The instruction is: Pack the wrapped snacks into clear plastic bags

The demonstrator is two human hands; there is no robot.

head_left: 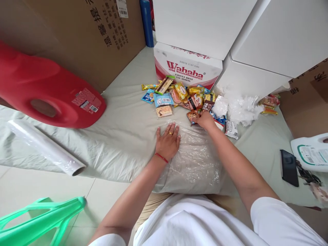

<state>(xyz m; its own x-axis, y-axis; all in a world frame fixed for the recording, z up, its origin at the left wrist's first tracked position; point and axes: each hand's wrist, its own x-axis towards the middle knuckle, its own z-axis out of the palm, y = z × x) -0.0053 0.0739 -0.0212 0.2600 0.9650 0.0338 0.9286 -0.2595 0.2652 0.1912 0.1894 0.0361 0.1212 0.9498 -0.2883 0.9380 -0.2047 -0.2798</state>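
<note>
My left hand lies flat with fingers spread on the cloth, at the left edge of a clear plastic film sheet. Reaching to the front of a heap of wrapped snacks, my right hand has its fingers closed on the edge of a brown snack packet. Its fingertips are partly hidden. Just behind that hand is a dark cocoa packet. A blue-and-clear snack packet lies further left, and a white-and-grey packet rests right of my wrist.
Behind the snacks stands a Wahaba-style water carton below white cabinets. Crumpled clear plastic sits to the right. A film roll, red jug and green stool are left; a phone and white bottle are right.
</note>
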